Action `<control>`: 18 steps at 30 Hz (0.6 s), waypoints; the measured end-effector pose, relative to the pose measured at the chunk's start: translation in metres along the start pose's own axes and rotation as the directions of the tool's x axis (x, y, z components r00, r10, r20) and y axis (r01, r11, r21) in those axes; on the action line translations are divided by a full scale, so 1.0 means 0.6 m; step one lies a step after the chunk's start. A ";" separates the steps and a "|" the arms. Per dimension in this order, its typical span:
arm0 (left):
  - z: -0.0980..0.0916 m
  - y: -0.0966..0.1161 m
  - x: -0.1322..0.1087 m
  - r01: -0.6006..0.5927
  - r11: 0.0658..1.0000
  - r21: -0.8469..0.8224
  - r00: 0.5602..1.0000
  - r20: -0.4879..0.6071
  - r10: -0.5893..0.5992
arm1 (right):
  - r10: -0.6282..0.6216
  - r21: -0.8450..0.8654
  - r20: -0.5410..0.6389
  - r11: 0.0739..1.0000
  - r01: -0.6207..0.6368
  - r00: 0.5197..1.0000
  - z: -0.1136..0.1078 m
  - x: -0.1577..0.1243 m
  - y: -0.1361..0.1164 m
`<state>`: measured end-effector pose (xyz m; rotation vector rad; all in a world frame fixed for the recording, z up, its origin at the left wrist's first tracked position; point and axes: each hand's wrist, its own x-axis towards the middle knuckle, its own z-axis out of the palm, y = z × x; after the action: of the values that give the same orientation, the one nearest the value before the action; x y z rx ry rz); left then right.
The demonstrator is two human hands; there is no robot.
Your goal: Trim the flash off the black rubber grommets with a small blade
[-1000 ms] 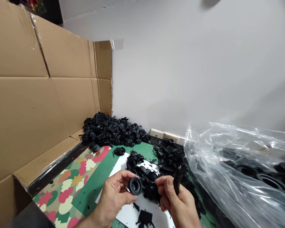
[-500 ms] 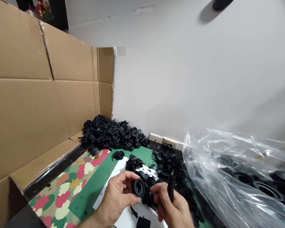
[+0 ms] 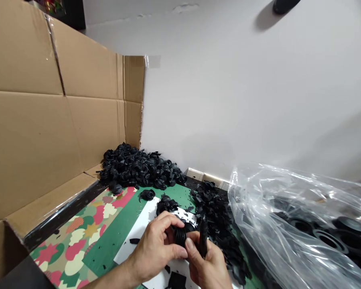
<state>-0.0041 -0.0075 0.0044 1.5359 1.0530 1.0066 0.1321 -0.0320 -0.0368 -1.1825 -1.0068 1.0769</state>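
Moved closer, left hand (image 3: 156,245) grips a rubber bellows (image 3: 179,236), right hand (image 3: 207,263) a black strip (image 3: 203,237).

Black rubber scraps (image 3: 216,228) lie between the right hand (image 3: 209,265) and plastic bag (image 3: 252,208).

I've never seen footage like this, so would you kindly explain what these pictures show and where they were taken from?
This view comes from a camera worn on a person's head, looking down at their bare hands; no machine appears. The left hand holds a ribbed black ring, while the right hand beside it pinches a thin black strip. Below them lies a white sheet on a patterned mat. A heap of black pieces sits against a cardboard wall. At right, a clear plastic bag holds larger black rings.
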 end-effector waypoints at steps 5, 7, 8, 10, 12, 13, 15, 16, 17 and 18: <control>0.000 -0.015 0.000 0.055 0.995 -0.086 0.998 -0.017 -0.057 | 0.034 -0.014 -0.005 0.999 -0.034 0.999 0.004 -0.004 0.012; -0.002 -0.017 0.000 0.057 0.993 -0.108 0.998 -0.023 -0.060 | 0.053 -0.014 -0.007 0.998 -0.053 0.999 0.005 -0.006 0.015; -0.002 -0.018 -0.001 0.056 0.990 -0.128 0.998 -0.032 -0.060 | 0.061 -0.010 -0.007 0.998 -0.061 0.998 0.005 -0.006 0.016; -0.003 -0.023 0.000 0.054 0.981 -0.188 0.996 -0.062 -0.066 | 0.074 0.008 -0.012 0.997 -0.074 0.997 0.004 -0.007 0.018; -0.003 -0.028 0.000 0.057 0.968 -0.245 0.993 -0.090 -0.081 | 0.091 0.030 -0.023 0.995 -0.090 0.996 0.003 -0.006 0.018; -0.003 -0.031 0.001 0.069 0.963 -0.262 0.991 -0.095 -0.097 | 0.104 0.042 -0.025 0.994 -0.103 0.994 0.003 -0.007 0.018; -0.002 -0.035 0.001 0.124 0.954 -0.272 0.985 -0.082 -0.151 | 0.132 0.063 -0.020 0.989 -0.130 0.991 0.005 -0.007 0.017; -0.002 -0.035 0.001 0.153 0.950 -0.272 0.981 -0.070 -0.178 | 0.142 0.071 -0.016 0.988 -0.141 0.990 0.007 -0.007 0.017; -0.001 -0.035 0.001 0.174 0.946 -0.272 0.978 -0.061 -0.198 | 0.149 0.076 -0.012 0.986 -0.148 0.989 0.008 -0.008 0.017; -0.001 -0.034 0.001 0.184 0.945 -0.271 0.976 -0.060 -0.207 | 0.153 0.077 -0.010 0.985 -0.151 0.988 0.010 -0.008 0.016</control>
<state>-0.0072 -0.0041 -0.0154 1.1560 1.0617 1.0362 0.1241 -0.0352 -0.0461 -1.2187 -0.8662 1.2135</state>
